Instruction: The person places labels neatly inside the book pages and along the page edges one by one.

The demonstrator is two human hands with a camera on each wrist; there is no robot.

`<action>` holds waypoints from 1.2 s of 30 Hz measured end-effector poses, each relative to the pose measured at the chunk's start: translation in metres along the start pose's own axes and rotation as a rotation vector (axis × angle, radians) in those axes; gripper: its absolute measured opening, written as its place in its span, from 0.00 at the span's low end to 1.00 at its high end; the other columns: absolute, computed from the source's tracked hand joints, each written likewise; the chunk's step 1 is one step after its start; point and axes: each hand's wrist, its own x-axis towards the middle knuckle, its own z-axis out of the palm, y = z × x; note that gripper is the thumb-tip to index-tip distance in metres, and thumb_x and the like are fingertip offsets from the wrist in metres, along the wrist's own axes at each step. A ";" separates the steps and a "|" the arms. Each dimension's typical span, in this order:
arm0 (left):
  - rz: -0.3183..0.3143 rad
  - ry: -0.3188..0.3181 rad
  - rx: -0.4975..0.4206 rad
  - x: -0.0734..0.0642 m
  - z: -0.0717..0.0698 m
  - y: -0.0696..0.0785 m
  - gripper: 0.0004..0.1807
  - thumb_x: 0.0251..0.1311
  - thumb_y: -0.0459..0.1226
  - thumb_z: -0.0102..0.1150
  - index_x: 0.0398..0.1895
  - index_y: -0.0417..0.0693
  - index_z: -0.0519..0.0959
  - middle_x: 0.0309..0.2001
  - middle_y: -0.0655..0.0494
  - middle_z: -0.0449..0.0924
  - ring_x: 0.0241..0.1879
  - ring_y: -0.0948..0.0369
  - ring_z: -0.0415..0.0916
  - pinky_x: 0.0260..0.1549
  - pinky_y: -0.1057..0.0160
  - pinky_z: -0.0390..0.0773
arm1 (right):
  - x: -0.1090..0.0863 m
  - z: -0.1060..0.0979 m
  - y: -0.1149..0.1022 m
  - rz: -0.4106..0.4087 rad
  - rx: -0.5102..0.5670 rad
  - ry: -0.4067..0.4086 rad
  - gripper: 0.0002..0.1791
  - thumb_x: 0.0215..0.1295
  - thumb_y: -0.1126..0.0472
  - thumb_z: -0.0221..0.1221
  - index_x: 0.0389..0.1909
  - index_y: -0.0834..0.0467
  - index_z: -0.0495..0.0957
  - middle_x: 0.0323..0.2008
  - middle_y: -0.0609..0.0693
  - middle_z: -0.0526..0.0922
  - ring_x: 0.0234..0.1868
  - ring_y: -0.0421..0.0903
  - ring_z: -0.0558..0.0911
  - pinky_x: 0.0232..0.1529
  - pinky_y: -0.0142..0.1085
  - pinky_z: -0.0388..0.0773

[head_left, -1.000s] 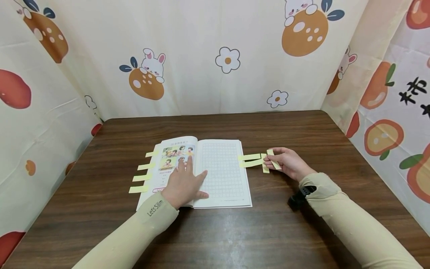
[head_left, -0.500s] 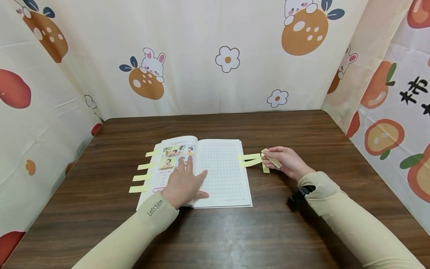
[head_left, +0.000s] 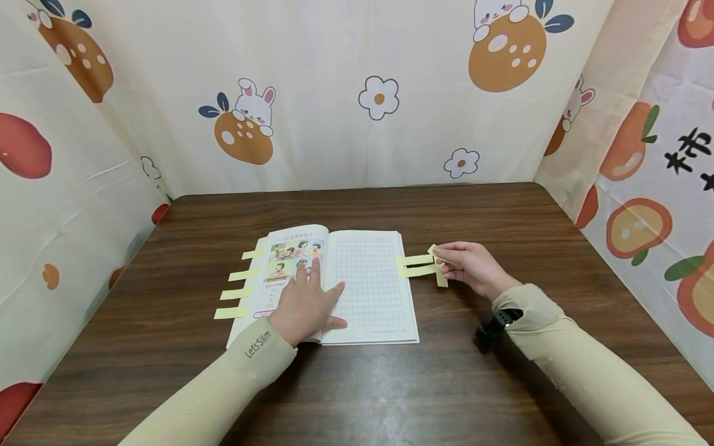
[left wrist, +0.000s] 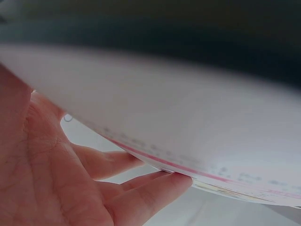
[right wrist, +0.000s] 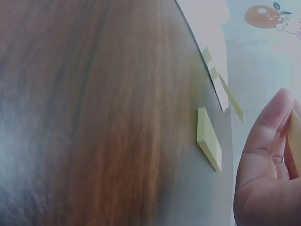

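An exercise book [head_left: 368, 285] lies spread on the table, with a picture page on the left and a grid page on the right. My left hand [head_left: 304, 305] rests across the left page and the fold, fingers spread; the left wrist view shows its fingertips against the page [left wrist: 141, 108]. Beyond the book's right edge, my right hand [head_left: 474, 263] pinches a narrow pale-yellow sticky-note pad [right wrist: 296, 141] between thumb and fingers. A second yellow pad [right wrist: 208, 141] lies on the table beneath that hand. Two yellow strips [head_left: 418, 271] stick out from the right page toward it.
Several yellow strips [head_left: 233, 295] jut from the book's left edge. The brown wooden table [head_left: 379, 396] stretches around the book. Patterned curtains [head_left: 323, 142] hang behind and at both sides. A black wrist camera [head_left: 493, 329] hangs under the right wrist.
My right hand has shifted slightly left, and the pad in its fingers has turned from near upright to slanting, toward the strips' ends. My left hand stays in place.
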 end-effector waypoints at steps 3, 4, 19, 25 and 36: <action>0.000 -0.001 -0.005 0.000 0.000 0.000 0.41 0.53 0.67 0.60 0.69 0.62 0.72 0.72 0.27 0.55 0.68 0.28 0.57 0.55 0.40 0.75 | -0.001 0.003 -0.001 0.001 -0.020 -0.024 0.04 0.70 0.62 0.59 0.37 0.53 0.82 0.26 0.44 0.81 0.24 0.36 0.79 0.30 0.27 0.79; -0.001 -0.003 -0.006 0.000 0.000 -0.001 0.41 0.53 0.67 0.60 0.69 0.62 0.72 0.72 0.27 0.55 0.68 0.28 0.56 0.55 0.40 0.75 | -0.001 0.005 -0.001 0.002 -0.032 -0.035 0.04 0.70 0.62 0.59 0.38 0.55 0.82 0.26 0.44 0.80 0.24 0.36 0.78 0.30 0.28 0.79; -0.001 0.000 -0.002 0.000 0.001 -0.001 0.41 0.53 0.68 0.59 0.69 0.63 0.72 0.72 0.27 0.55 0.68 0.28 0.57 0.54 0.41 0.76 | -0.001 0.032 0.003 0.018 -0.314 -0.134 0.18 0.68 0.64 0.60 0.52 0.75 0.76 0.37 0.55 0.82 0.26 0.42 0.82 0.32 0.32 0.82; -0.001 0.000 -0.004 0.000 0.001 -0.001 0.41 0.53 0.68 0.59 0.70 0.62 0.71 0.73 0.27 0.55 0.68 0.29 0.57 0.54 0.41 0.76 | 0.000 0.040 0.004 -0.008 -0.380 -0.153 0.18 0.66 0.67 0.61 0.52 0.75 0.78 0.35 0.53 0.83 0.24 0.40 0.80 0.29 0.32 0.82; -0.006 -0.007 -0.015 0.001 0.002 -0.002 0.41 0.54 0.67 0.59 0.70 0.62 0.71 0.73 0.28 0.54 0.69 0.29 0.55 0.58 0.40 0.73 | 0.004 0.046 0.007 0.032 -0.425 -0.149 0.13 0.62 0.67 0.65 0.42 0.72 0.80 0.27 0.48 0.84 0.23 0.40 0.79 0.29 0.33 0.82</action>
